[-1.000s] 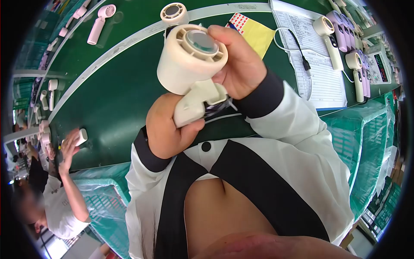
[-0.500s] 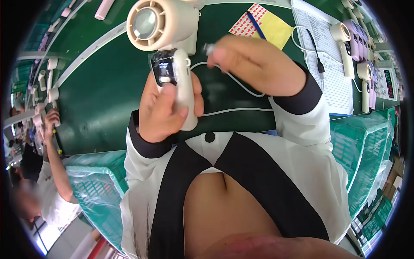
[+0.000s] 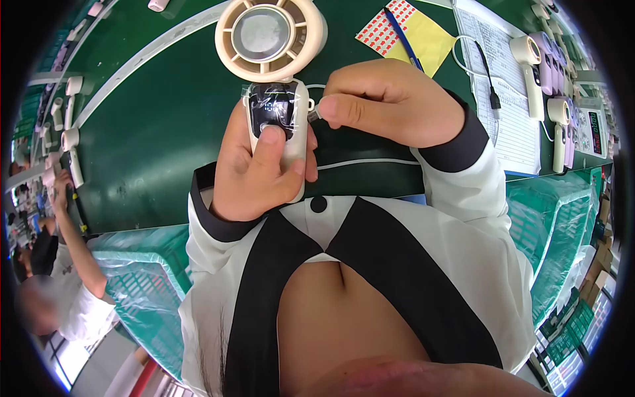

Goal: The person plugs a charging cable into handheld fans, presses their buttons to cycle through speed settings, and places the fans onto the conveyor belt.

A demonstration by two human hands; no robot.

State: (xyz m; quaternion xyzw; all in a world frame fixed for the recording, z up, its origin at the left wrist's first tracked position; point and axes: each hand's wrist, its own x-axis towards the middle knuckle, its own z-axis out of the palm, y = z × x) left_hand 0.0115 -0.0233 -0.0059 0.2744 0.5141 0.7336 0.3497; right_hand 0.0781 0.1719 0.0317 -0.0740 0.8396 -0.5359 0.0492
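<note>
- Left hand (image 3: pixel 248 172) grasps the cream fan (image 3: pixel 274 99) by its handle, above the worktop (image 3: pixel 165 152).
- Right hand (image 3: pixel 397 106) pinches the cable plug (image 3: pixel 313 114) at the fan's side.
- Apparently a plugging step, calling for steady alignment; whether it is seated, I cannot tell.

Bright, even light here, a soft sheen on the smooth dark-green desk (image 3: pixel 152 152)! At eleven o'clock, glare streaks the clear crinkled plastic film (image 3: pixel 283 93) over a glossy black rectangular display (image 3: pixel 282 118); at eight, a white window pane (image 3: pixel 70 357) blazes near a person's blurred head (image 3: pixel 38 306). Centre crisp, edges bowing hard, black surround fringed blue.
</note>
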